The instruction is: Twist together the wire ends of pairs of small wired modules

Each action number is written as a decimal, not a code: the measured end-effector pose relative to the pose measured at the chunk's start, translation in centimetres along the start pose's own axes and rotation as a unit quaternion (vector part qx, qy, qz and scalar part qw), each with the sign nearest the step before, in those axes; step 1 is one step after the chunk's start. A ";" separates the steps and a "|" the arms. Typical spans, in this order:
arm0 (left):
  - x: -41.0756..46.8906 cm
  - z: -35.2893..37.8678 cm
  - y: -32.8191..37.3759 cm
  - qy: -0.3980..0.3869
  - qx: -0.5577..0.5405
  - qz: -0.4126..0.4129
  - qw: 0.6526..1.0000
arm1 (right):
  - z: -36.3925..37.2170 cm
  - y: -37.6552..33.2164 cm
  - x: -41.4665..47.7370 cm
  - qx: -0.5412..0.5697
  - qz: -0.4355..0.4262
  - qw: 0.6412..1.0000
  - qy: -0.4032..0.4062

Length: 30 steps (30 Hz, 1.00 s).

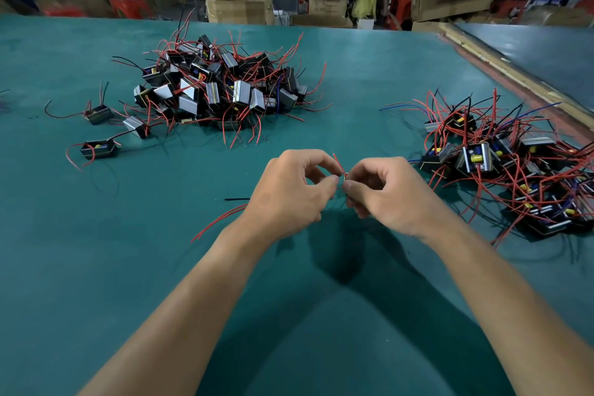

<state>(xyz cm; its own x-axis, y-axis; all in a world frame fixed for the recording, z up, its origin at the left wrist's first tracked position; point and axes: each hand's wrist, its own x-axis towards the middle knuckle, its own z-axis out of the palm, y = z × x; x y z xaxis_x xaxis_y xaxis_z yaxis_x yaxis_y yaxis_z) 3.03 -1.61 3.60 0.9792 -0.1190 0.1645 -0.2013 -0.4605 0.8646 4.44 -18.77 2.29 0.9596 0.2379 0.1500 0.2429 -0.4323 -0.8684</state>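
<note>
Currently, left hand (289, 193): is hovering over mid-table, thumb and forefinger curling in and pinching the wire ends; the other fingers are curling loosely.
right hand (385, 193): is meeting the left fingertip to fingertip, thumb and forefinger pinching the same wire ends from the 3 o'clock side.
wire ends (340, 167): red, are sitting between the two pinches at table centre, one tip sticking up toward 12 o'clock; whether any twist is in yet, cannot tell.
trailing wires (218, 220): red leads are running out from under the left wrist toward 8 o'clock.
black lead (236, 199): is lying on the mat toward 9 o'clock, its near end hidden by the left hand.
left pile (221, 87): black modules with red leads are lying heaped at 11 o'clock, well apart from the hands.
stray modules (98, 149): three are lying singly at 10 o'clock, just beside that heap.
right pile (501, 167): modules with tangled red, black and blue leads are lying at 2 to 3 o'clock, near the right hand.
table mat (96, 267): green, is bearing everything.
cardboard boxes (239, 8): are standing beyond the far edge at 12 o'clock.
</note>
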 end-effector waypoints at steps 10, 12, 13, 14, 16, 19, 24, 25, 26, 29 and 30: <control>-0.1 0.2 -0.3 -0.026 -0.001 0.010 1.000 | 0.1 -0.4 -0.1 0.037 0.009 0.999 -0.015; 0.0 0.3 -0.4 -0.025 -0.005 0.010 1.000 | 0.1 -0.5 -0.2 0.037 0.003 0.999 -0.020; 0.0 0.3 -0.4 -0.024 -0.007 0.011 1.000 | 0.1 -0.5 -0.3 0.036 -0.002 0.999 -0.023; 0.0 0.3 -0.4 -0.023 -0.008 0.012 1.000 | 0.1 -0.5 -0.3 0.036 -0.006 0.999 -0.025; 0.0 0.2 -0.4 -0.023 -0.009 0.015 1.000 | 0.1 -0.5 -0.3 0.035 -0.015 0.999 -0.028; 0.0 0.1 -0.4 -0.020 -0.012 0.018 1.000 | 0.0 -0.4 -0.5 0.011 -0.033 0.999 -0.033; 0.1 0.1 -0.5 -0.019 -0.022 0.014 0.999 | -0.2 -0.3 -0.4 0.009 -0.040 0.999 -0.016; 0.0 0.1 -0.4 -0.019 -0.021 0.015 0.999 | -0.2 -0.3 -0.4 0.014 -0.036 0.999 -0.011; 0.0 0.2 -0.4 -0.021 -0.015 0.019 0.999 | -0.2 -0.3 -0.3 0.017 -0.031 0.999 -0.007; -0.2 0.3 -0.2 -0.037 0.011 0.040 0.998 | -0.1 -0.1 -0.2 0.025 -0.017 1.000 0.006; -0.3 0.3 -0.1 -0.037 0.019 0.044 0.998 | 0.0 -0.1 -0.1 0.028 -0.013 0.999 0.010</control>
<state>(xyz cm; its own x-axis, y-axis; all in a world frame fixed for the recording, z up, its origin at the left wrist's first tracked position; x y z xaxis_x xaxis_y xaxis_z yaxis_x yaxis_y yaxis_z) 2.76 -1.75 3.30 0.9535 -0.2240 0.2017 -0.2878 -0.4779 0.8299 4.28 -18.80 2.37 0.9557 0.2309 0.1826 0.2607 -0.3758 -0.8893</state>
